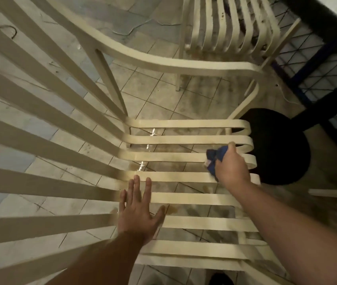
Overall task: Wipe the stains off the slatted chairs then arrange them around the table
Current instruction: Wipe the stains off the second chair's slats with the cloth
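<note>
I see pale floor tiles [159,89], grimy and streaked, with a wet sheen [153,131] near centre. Dark blue mesh grille [317,79] at 2 o'clock. Thin black cables [15,30] on the floor at 10 o'clock. Black round disc [276,145] at 3 o'clock, can't tell what it is.

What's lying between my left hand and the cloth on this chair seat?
Head view: nothing loose, only bare seat slats between the left hand and the blue cloth, with floor tiles showing through the gaps.
</note>
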`<state>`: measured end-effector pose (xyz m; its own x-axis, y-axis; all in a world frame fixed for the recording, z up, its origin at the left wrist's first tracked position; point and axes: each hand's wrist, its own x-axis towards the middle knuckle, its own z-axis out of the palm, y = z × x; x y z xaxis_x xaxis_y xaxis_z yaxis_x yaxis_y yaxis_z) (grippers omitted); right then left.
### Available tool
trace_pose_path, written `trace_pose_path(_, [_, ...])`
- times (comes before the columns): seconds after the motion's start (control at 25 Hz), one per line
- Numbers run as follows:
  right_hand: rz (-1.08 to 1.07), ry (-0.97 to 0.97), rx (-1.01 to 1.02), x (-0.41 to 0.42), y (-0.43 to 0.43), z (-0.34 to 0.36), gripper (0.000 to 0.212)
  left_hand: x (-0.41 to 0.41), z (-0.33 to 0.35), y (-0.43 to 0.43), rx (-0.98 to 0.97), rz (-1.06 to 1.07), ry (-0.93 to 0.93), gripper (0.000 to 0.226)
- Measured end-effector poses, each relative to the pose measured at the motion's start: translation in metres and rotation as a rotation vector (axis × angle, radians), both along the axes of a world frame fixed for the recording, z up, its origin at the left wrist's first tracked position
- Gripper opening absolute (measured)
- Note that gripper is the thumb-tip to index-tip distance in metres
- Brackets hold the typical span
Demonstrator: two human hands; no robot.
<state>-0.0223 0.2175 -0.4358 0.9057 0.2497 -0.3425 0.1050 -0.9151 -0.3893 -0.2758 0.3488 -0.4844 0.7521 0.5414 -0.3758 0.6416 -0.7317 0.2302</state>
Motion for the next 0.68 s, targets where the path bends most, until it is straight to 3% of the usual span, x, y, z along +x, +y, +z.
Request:
trace_pose_path(0.08, [-0.072, 0.128, 0.067, -0.018, -0.021, 0.019, 0.034, 0.011, 0.031, 0.001, -0.060, -0.021, 0.187, 0.093])
trace_pose_path(0.16, [-0.282, 0.298, 0.341, -0.045, -0.034, 0.046, 0.032, 0.026, 0.076, -0.004, -0.283, 0.107, 0.283, 0.089])
trace_pose_path(0.28, [-0.728, 0.593, 0.671, -0.095, -0.047, 0.098, 0.029, 0.039, 0.151, -0.035, -0.746, 0.480, 0.046, 0.060])
trace_pose_path(0.36, [-0.858, 0.791, 0.821, -0.129, -0.058, 0.152, 0.027, 0.036, 0.216, -0.062, -0.962, 0.625, -0.083, 0.039])
trace_pose_path(0.44, [-0.834, 0.941, 0.940, -0.157, -0.077, 0.210, 0.030, 0.031, 0.283, -0.085, -1.124, 0.780, -0.159, 0.035])
trace_pose_path(0.6, [-0.622, 1.116, 1.020, -0.167, -0.116, 0.297, 0.049, 0.016, 0.362, -0.108, -1.176, 0.921, -0.317, 0.049])
trace_pose_path(0.68, [-0.503, 1.152, 1.010, -0.152, -0.136, 0.327, 0.058, 0.012, 0.396, -0.118, -1.244, 0.941, -0.390, 0.044])
